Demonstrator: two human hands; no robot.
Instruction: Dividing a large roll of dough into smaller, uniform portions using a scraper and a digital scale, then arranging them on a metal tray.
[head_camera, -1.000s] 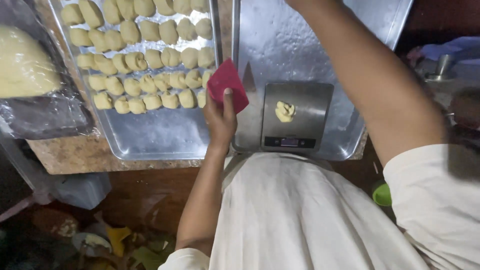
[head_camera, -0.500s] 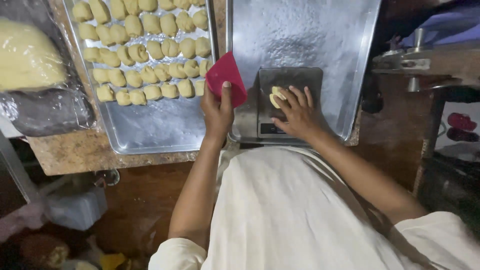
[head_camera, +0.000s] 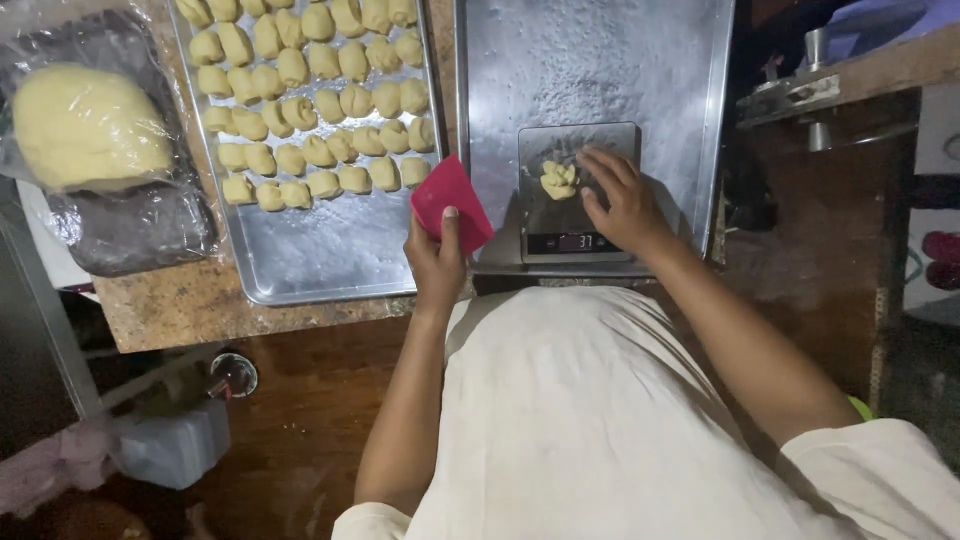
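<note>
Head view: right hand (head_camera: 622, 205) now beside dough (head_camera: 558, 179).

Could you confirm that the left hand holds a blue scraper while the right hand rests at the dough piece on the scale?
Not quite: the scraper in the left hand is red, not blue, as the head view shows. The rest holds: the right hand rests at the dough piece on the scale.
</note>
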